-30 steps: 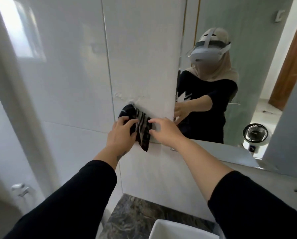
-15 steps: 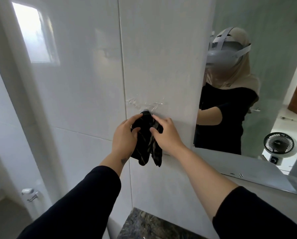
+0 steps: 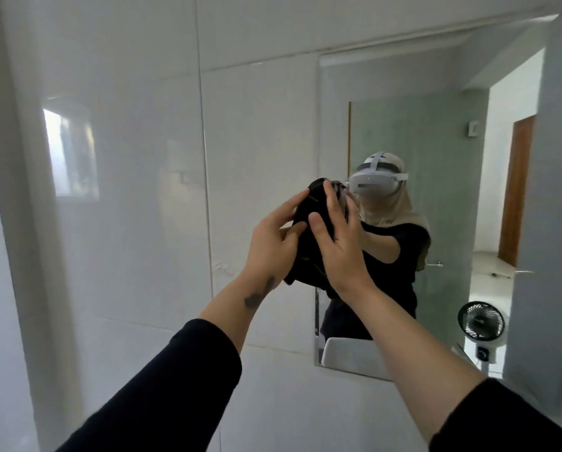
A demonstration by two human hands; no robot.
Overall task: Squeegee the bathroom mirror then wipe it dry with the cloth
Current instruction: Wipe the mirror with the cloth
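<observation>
You held the dark cloth [image 3: 309, 243] bunched between both hands, raised in front of the left edge of the mirror [image 3: 436, 132], which lay from about 12 to 3 o'clock of the cloth. Whether the cloth actually touched the glass could not be told from this angle. Your left hand [image 3: 273, 246] gripped the cloth from its 9 o'clock side, fingers curled onto the fabric and the thumb side tucked beneath. Your right hand [image 3: 341, 243] pressed against it from 3 o'clock, fingers spread and pointing up toward 12 o'clock, the thumb laid on the dark fabric. A loose tail of the cloth hung down toward 6 o'clock between your wrists. Both black sleeves [image 3: 181, 386] were pushed back from the forearms. The mirror showed your reflection [image 3: 393, 249] wearing a white headset [image 3: 375, 181], and at its 4 o'clock corner a small black fan [image 3: 480, 321]. Glossy white wall tiles [image 3: 136, 190] filled everything toward 9 o'clock of the cloth.
</observation>
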